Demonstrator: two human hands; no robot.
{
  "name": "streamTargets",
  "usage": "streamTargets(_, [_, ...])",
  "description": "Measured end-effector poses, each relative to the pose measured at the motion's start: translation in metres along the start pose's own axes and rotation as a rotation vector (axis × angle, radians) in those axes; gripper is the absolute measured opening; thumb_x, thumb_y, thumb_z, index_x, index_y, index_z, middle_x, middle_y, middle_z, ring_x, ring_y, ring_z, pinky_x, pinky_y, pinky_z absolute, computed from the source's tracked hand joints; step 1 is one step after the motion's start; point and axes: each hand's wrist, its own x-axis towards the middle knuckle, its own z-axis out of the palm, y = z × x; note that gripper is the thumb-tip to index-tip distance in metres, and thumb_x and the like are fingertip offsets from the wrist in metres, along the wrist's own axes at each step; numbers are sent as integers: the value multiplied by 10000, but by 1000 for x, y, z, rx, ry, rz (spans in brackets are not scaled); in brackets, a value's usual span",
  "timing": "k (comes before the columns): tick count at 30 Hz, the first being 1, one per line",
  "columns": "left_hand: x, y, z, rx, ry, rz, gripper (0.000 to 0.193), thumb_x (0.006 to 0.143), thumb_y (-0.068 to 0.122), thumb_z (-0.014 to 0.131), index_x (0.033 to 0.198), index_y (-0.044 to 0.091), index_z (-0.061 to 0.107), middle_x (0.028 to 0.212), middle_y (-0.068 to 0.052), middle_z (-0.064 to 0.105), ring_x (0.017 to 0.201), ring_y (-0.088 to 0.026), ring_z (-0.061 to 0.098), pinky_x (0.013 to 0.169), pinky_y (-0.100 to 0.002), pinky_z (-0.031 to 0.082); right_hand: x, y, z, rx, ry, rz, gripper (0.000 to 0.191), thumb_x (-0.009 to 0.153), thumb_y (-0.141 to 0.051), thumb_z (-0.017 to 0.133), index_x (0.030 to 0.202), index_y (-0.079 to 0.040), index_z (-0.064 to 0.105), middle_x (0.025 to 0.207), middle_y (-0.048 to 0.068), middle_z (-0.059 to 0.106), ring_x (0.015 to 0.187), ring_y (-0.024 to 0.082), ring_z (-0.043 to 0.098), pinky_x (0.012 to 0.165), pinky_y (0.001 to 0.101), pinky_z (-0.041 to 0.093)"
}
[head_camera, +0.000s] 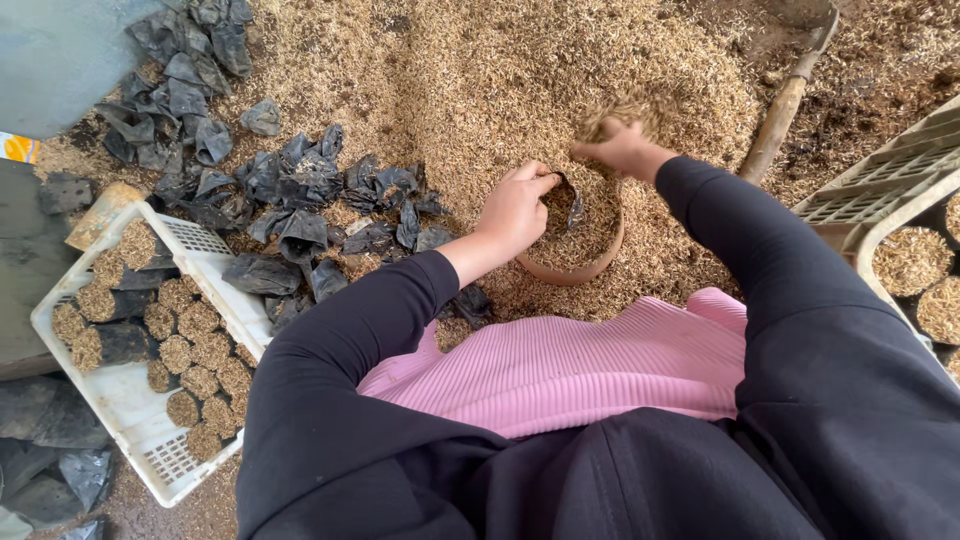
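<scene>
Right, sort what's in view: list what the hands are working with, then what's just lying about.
In use:
- left hand, gripping the rim of the round brown pot
- right hand, dropping a handful of husk into that pot
- husk pile

Lying about:
- loose black bags
- white crate of filled bags, left
- second crate, right
- shovel handle

Crate (130, 400) left of pot (572, 262), shovel (785, 100) right

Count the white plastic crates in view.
2. One crate lies at the left, partly filled with husk-packed black bags. The other crate is at the right edge, cut off by the frame; more may lie outside the view.
</scene>
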Motion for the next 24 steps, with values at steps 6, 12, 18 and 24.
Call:
streamTargets(6, [8, 11, -1, -237, -271, -481, 432, 844, -39, 608, 1274, -29, 645, 1228, -95, 600, 667, -178, 582, 593, -319, 502, 5, -4, -10, -121, -72, -185, 613, 940, -294, 693, 1473, -95, 463, 1414, 109, 501, 1111, 308, 641, 1019, 424, 545])
streamTargets(12, [11, 10, -3, -238, -204, -505, 486, 802, -7, 660, 1287, -20, 653, 1221, -109, 586, 804, -187, 624, 689, -329, 540, -29, -26, -46, 540, -440, -311, 542, 856, -180, 702, 1369, -106, 543, 1276, 90, 664, 1086, 197, 654, 969, 412, 532])
streamTargets(18, [15, 11, -1, -274, -293, -674, 323, 784, 60, 731, 1096, -18, 698, 1202, -93, 555, 1125, -259, 592, 995, -357, 503, -100, -53, -22, -449, -83, -619, 478, 921, -145, 743, 1359, -87, 559, 1205, 132, 587, 1025, 244, 593, 934, 430, 544])
streamTargets(24, [10, 14, 1, -218, -193, -541, 249, 806, 12, 698, 1051, -14, 731, 1154, -102, 590, 1095, -265, 611, 1004, -370, 519, -112, -33, 23, -776, 163, -705, 279, 940, 5, 586, 1217, 43, 598, 1134, 169, 632, 946, 261, 675, 833, 400, 648])
